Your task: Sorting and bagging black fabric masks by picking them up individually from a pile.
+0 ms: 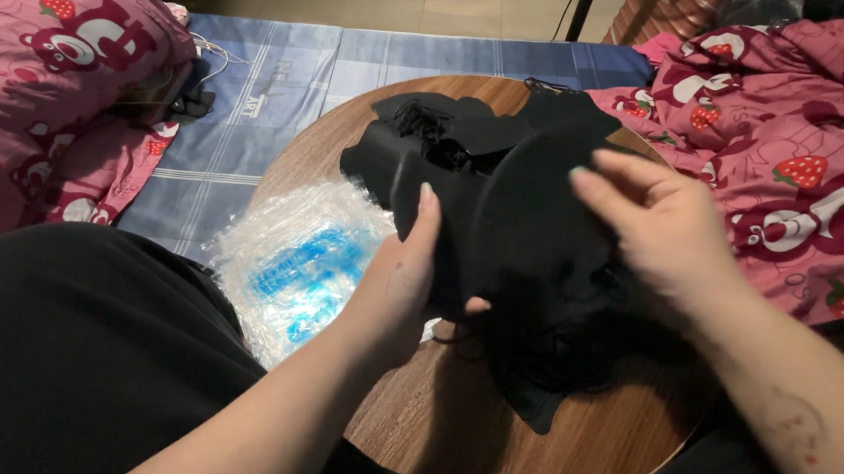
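over the round wooden table, left hand and right hand both gripping black fabric

free: table's near edge | blocked: black fabric pile, plastic bag

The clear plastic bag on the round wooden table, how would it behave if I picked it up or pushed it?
The clear plastic bag looks crinkled and thin, so it would probably flop and crumple when lifted. It lies flat with only a blue print showing, so it is likely very light. On the smooth wooden table it would probably slide easily, not roll.
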